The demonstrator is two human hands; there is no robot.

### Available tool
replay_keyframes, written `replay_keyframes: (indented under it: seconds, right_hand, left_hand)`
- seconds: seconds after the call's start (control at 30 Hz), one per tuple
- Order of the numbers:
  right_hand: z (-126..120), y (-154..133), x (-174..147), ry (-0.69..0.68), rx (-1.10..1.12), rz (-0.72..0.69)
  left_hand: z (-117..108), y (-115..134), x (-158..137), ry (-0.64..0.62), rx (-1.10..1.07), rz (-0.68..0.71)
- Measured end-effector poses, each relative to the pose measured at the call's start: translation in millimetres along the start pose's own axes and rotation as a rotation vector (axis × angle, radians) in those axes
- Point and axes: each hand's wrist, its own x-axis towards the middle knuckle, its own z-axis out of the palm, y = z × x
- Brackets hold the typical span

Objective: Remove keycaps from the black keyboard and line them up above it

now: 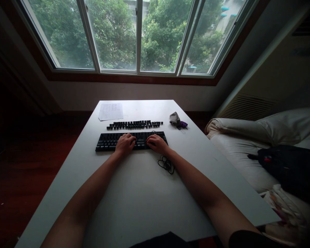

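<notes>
A black keyboard (107,142) lies across the white table, dark keycaps showing over its left part. My left hand (125,143) rests over its middle, fingers curled together and pointing right. Over the right part of the keyboard is my right hand (158,143), its fingertips bent down close together at the keys. Anything pinched in either hand is too small or hidden to make out. Just behind the keyboard, several loose black keycaps (134,124) stand in uneven rows. A coiled black cable (166,164) lies beside my right wrist.
A printed paper sheet (111,111) lies at the table's far left corner. Toward the far right sit a grey cloth (174,118) and a small purple item (183,124). A pale sofa (237,144) with a dark bag (289,165) stands to the right. A window spans the wall ahead.
</notes>
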Motion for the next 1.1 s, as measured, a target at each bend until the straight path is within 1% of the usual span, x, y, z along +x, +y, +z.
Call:
replay_keyframes:
  seconds: [1.1]
  right_hand:
    - [2.6,3.5,-0.8,0.015,0.015,0.001]
  left_hand:
    - [2.6,-1.5,0.1,0.007,0.015,-0.001]
